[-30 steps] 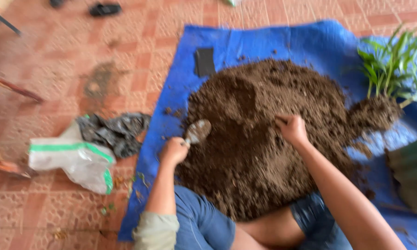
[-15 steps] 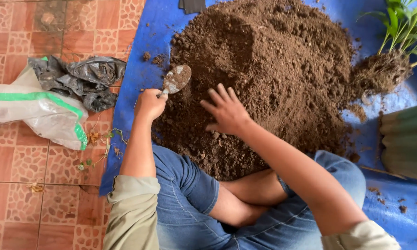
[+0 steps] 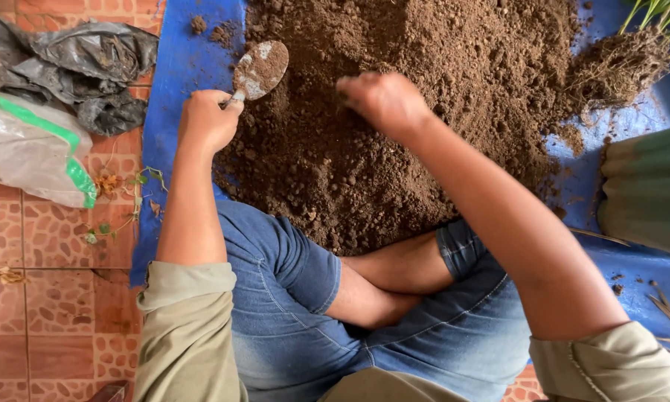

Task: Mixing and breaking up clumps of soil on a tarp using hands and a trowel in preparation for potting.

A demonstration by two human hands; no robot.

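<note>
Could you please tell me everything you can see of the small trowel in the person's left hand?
The trowel is a small hand tool with a rounded, grey metal-looking blade, mostly caked with brown soil. Its handle is hidden inside the left hand, which is closed around it. The blade points up and to the right, lying at the left edge of the soil heap, above the blue tarp. The blade's face is turned up towards the camera. Whether the blade rests on the soil or hangs just over it cannot be told.

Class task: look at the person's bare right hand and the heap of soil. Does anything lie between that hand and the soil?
Nothing visible does. The right hand is blurred but lies directly over the soil heap. The left hand holds the trowel apart, at the heap's left edge.
</note>
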